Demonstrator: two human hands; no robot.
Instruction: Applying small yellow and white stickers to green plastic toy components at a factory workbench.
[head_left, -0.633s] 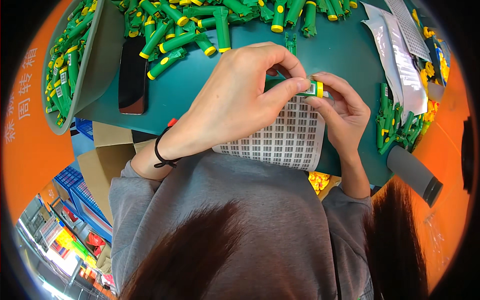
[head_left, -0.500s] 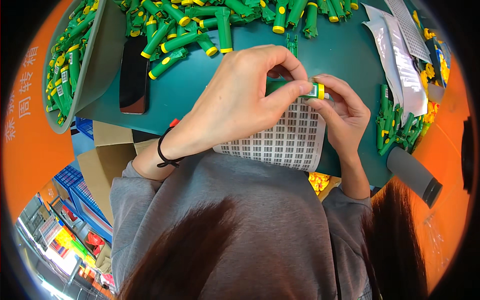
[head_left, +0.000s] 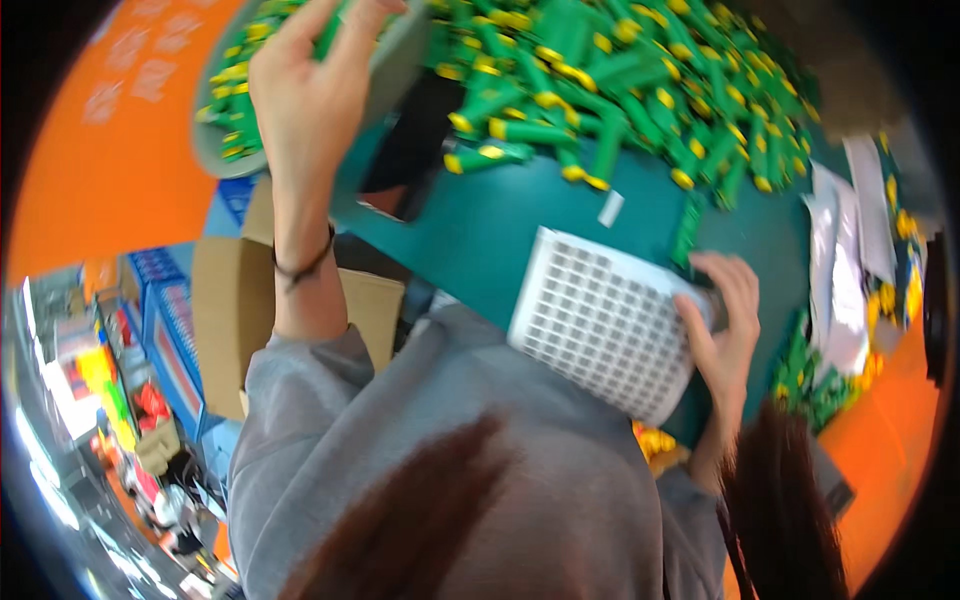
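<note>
My left hand (head_left: 310,100) is raised at the upper left, over the grey bin (head_left: 385,75) of green tubes with yellow ends. Its fingertips run past the upper edge and blur; green shows between thumb and fingers, but I cannot tell whether it is held. Beside the right edge of a white sheet of small printed labels (head_left: 610,325), my right hand (head_left: 728,325) has thumb and fingers apart, the thumb at the sheet's edge. A narrow green piece (head_left: 688,230) lies just beyond those fingertips. Farther left on the table is a small white strip (head_left: 611,208).
A large pile of green tubes with yellow ends (head_left: 610,90) covers the table's far side. The black phone (head_left: 410,145) lies beside the bin. Plastic packets (head_left: 838,270) and more green pieces (head_left: 800,370) are at the right. An open cardboard box (head_left: 225,310) stands below the table's left edge.
My left hand has left the label sheet and swung up-left over the bin. My right hand has let go of the tube and lowered to the sheet's right side. The view has turned.
</note>
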